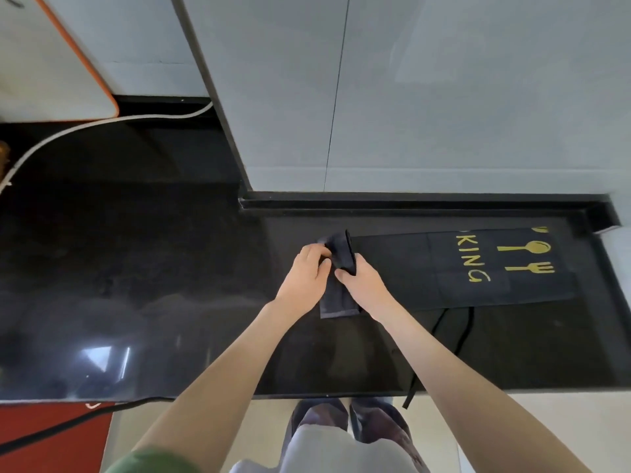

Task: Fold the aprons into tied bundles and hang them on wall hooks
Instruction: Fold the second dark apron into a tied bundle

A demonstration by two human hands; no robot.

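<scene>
A black apron (478, 268) with gold spoon, fork and lettering lies folded into a long band on the black counter (170, 268). Its left end (341, 257) is rolled up and lifted off the counter. My left hand (307, 274) grips the roll from the left, fingers curled over its top. My right hand (365, 285) pinches it from the right, thumb against the cloth. A flat end of fabric (336, 307) shows between my wrists. The apron's thin black straps (457, 326) trail toward the counter's front edge, one hanging over it.
A grey wall (444, 97) rises behind the counter, with a dark corner trim (218, 97). A white cable (102, 122) runs across the back left near an orange-edged white board (51, 63). A red mat (51, 425) and pale floor lie below the counter edge.
</scene>
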